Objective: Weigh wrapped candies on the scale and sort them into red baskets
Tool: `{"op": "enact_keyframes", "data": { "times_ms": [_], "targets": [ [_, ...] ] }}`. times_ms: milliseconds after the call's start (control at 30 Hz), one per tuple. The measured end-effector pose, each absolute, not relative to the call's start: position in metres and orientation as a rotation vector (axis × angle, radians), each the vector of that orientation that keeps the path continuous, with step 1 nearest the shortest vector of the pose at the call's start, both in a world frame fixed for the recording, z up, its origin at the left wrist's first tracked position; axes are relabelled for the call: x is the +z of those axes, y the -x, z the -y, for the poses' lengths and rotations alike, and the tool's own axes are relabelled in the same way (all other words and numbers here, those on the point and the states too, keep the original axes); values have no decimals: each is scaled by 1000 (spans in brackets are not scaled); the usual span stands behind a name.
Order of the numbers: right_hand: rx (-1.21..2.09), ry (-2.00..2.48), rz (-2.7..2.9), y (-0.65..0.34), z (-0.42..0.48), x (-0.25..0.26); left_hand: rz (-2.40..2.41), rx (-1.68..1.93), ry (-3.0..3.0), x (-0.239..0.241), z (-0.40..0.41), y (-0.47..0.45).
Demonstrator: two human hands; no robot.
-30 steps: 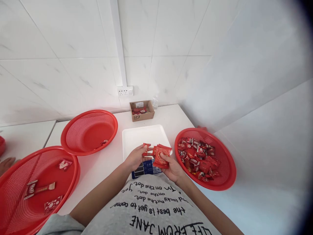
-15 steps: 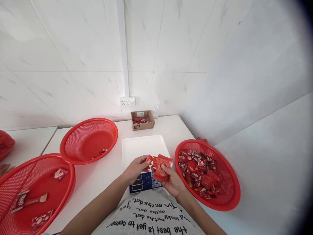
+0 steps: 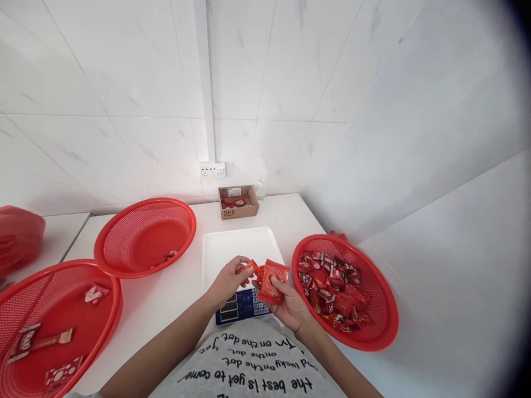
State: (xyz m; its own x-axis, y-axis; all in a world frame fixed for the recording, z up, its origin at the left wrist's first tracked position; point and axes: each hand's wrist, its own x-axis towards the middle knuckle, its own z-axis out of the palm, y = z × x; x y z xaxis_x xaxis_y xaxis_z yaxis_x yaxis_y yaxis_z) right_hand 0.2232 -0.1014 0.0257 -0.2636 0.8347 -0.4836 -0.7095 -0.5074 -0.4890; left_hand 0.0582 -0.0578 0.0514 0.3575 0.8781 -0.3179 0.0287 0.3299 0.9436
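Both hands are over the front of a white weighing scale (image 3: 224,249). My left hand (image 3: 229,280) is closed in a pinch on a small red candy packet (image 3: 251,266). Closed around a larger, square red candy packet (image 3: 274,282) is my right hand (image 3: 292,309), its thumb lying across the front. Another bit of red wrapper shows between the two hands; I cannot tell which hand has it. Below them, the scale's blue keypad panel (image 3: 238,305) is partly covered by the hands.
At the right, a red basket (image 3: 388,326) holds many red-wrapped sweets. Two more red baskets, one farther back (image 3: 124,221) and one nearer (image 3: 118,309), hold a few packets each. Behind the scale is a cardboard box (image 3: 243,211) with packets. A red bag (image 3: 19,237) is at far left.
My left hand has drawn its small packet slightly away from the larger one in my right hand. The view has shifted a little, and more of the red bag shows at far left.
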Motion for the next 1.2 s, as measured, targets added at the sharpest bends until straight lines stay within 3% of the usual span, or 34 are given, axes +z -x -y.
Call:
{"op": "enact_keyframes", "data": {
  "times_ms": [800, 1200],
  "targets": [
    [1888, 932, 223, -217, 102, 34, -1200, 665, -1343, 45, 60, -58],
    [1877, 1009, 234, -216, 100, 40, -1226, 728, -1095, 38, 56, -53]
  ]
}}
